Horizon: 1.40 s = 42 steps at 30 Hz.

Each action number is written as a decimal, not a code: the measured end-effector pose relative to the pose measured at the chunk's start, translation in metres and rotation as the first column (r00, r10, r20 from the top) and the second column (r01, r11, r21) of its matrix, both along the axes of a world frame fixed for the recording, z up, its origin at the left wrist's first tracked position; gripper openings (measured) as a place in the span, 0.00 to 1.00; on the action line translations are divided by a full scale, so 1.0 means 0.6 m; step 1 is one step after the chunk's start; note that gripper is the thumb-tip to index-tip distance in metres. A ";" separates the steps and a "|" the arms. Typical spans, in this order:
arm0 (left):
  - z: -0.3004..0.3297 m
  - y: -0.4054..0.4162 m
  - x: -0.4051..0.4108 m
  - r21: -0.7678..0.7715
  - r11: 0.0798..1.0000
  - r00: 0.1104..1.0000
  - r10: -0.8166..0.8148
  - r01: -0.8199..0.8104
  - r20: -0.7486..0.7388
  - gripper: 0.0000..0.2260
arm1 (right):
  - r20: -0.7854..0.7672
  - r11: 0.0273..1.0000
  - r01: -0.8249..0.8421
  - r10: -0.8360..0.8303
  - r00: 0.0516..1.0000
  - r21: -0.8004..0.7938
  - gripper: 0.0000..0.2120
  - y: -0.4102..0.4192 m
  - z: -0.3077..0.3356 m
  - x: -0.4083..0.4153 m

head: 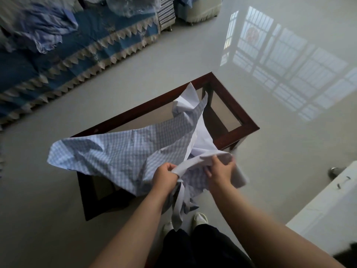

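Held the blue-and-white checked shirt [119, 151] up over the glass-topped coffee table [249, 128], most of it billowed out leftward above the glass, one end flung toward the far corner. Could not tell whether any of it touched the top. Gripped the shirt's white band [193, 161] with the left hand [165, 177], fingers curled round it in a fist. Clutched the same band just alongside with the right hand [220, 172], fingers bent over the cloth, thumb hidden beneath. Too blurred there for any finer reading of the pinch.

Judged the main risk to be the loose tail [178, 211], dangling between the forearms down toward the slippers [200, 218]. Might well have been trodden on, or dragged across the floor [193, 55], on a step forward. Reckoned also on a snag at the table's wooden corner if the far end dropped during a shake. With both hands so close together on one band, seemed likely to land bunched and creased rather than flat. Judged a slip from the blurred right-hand grip possible too.

Found no brand, label or legible writing anywhere: none on the shirt, none on the blue sofa cover [58, 60]. Made out only a red round shape in the window reflection [280, 64], too hazy to read.
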<state>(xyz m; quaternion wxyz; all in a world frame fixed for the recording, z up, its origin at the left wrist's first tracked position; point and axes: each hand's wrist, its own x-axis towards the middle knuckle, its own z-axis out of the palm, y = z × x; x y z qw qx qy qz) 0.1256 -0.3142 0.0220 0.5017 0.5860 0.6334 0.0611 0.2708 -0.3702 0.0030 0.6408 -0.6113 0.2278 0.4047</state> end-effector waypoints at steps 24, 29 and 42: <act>0.071 0.119 -0.001 0.172 0.981 0.987 0.071 -0.095 0.142 0.05 | 0.604 0.635 -0.163 0.578 -0.548 -0.755 0.32 0.044 0.034 -0.070; 0.081 0.168 0.016 -0.123 0.992 0.982 0.015 0.008 0.188 0.05 | 0.468 0.539 -0.072 0.650 -0.598 -0.840 0.46 0.068 0.039 -0.066; 0.028 0.227 -0.115 -0.663 0.698 0.830 0.179 0.272 0.529 0.18 | 0.489 0.541 -0.518 0.836 0.248 -0.662 0.24 0.149 0.067 0.014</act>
